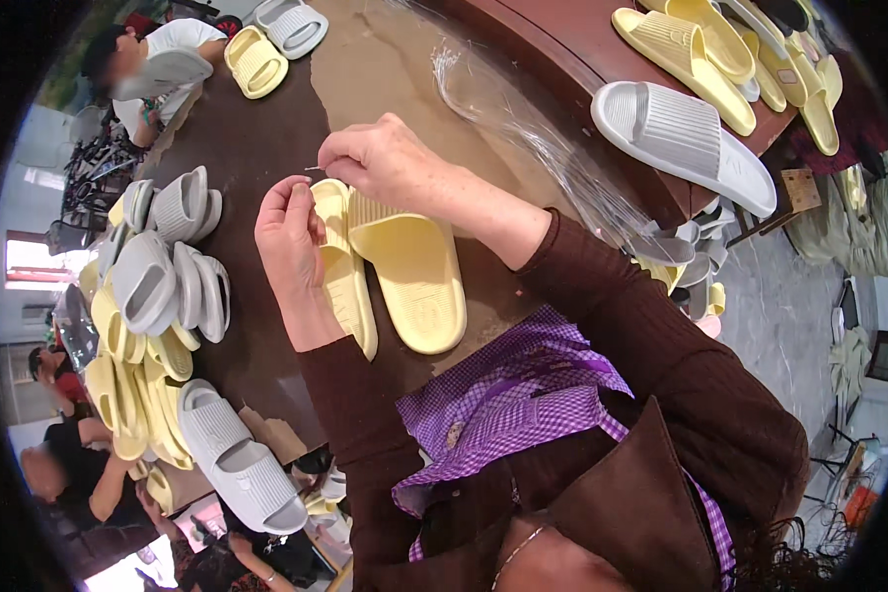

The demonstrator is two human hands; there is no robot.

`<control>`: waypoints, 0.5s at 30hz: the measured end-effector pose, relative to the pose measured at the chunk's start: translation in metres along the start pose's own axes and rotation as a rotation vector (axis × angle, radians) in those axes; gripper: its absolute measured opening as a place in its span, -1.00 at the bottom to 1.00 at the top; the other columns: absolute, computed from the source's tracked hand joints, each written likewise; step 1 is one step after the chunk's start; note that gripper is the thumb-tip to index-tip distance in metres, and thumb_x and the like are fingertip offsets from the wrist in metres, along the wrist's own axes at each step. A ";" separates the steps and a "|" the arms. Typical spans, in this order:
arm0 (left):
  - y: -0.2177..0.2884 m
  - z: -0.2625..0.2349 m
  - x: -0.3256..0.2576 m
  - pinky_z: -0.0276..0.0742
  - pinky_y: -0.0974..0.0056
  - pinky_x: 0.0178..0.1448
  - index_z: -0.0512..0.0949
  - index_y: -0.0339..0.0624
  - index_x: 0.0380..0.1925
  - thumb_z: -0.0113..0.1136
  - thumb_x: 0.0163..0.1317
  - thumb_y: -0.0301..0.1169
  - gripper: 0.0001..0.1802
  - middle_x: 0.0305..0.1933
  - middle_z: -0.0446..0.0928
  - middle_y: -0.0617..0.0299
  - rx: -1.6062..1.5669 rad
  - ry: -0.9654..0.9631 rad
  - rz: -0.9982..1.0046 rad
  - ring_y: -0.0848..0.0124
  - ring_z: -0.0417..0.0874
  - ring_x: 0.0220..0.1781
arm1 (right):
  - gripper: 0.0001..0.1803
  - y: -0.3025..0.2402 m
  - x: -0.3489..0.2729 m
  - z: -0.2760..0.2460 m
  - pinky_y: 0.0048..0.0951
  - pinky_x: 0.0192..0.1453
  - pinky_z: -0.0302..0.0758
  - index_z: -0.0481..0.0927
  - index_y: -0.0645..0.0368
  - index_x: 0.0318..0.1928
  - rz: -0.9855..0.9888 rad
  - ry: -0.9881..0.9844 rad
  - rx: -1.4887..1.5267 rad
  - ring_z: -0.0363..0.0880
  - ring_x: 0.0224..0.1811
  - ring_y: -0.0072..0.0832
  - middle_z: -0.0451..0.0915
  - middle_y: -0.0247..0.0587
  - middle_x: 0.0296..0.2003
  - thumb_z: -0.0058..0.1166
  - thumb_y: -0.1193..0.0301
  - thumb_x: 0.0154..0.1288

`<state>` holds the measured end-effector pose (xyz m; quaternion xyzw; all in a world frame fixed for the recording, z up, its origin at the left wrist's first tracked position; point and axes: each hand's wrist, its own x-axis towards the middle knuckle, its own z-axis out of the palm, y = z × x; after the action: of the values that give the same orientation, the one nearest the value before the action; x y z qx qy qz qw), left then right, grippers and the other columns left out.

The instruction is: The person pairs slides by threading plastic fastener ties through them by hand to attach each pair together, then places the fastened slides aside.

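A pair of yellow slide sandals lies side by side on the brown table: a left slipper [350, 286] partly behind my left hand, and a right slipper [424, 286] with my right wrist over its strap. My right hand [390, 163] is closed in a pinch on a short, thin pale strand [314, 169] above the slippers' far ends. Just left of it, my left hand [291, 237] has thumb and fingertips pressed together close to the strand's other end. What those fingertips hold is too small to make out.
Clear thin plastic strands [553, 148] lie in a bundle beyond my right arm. Grey slippers [148, 281] and yellow slippers [128, 395] are piled at the left edge. A large grey slipper [686, 143] sits at right. Other people work at far left.
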<state>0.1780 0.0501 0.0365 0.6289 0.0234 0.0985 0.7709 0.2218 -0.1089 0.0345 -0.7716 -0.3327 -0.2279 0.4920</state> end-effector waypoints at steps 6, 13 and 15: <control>0.002 0.000 -0.001 0.15 0.59 -0.60 0.48 -0.22 -0.33 0.02 0.27 -0.43 -0.90 -0.53 0.40 0.40 -0.013 -0.045 -0.050 0.70 0.27 -0.66 | -0.92 -0.003 -0.002 -0.004 -0.40 -0.10 0.28 0.59 0.08 -0.35 -0.005 -0.067 -0.101 0.54 -0.40 -0.47 0.58 -0.38 -0.48 0.06 0.42 0.15; 0.005 -0.005 0.000 0.19 0.60 -0.54 0.47 -0.22 -0.33 -0.02 0.28 -0.43 -0.89 -0.44 0.45 0.37 -0.032 -0.119 -0.088 0.69 0.31 -0.59 | -0.93 -0.008 -0.003 -0.006 -0.45 -0.02 0.21 0.59 0.05 -0.35 -0.037 -0.135 -0.127 0.49 -0.38 -0.52 0.57 -0.40 -0.44 0.05 0.43 0.15; 0.004 -0.006 0.000 0.19 0.60 -0.53 0.47 -0.22 -0.33 -0.03 0.28 -0.43 -0.88 -0.43 0.46 0.36 -0.037 -0.132 -0.095 0.69 0.32 -0.57 | -0.93 -0.007 -0.003 -0.005 -0.45 -0.03 0.21 0.59 0.05 -0.35 -0.040 -0.134 -0.128 0.49 -0.38 -0.52 0.57 -0.40 -0.45 0.05 0.43 0.15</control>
<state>0.1762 0.0569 0.0395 0.6180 0.0003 0.0206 0.7859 0.2144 -0.1122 0.0391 -0.8081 -0.3652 -0.2063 0.4136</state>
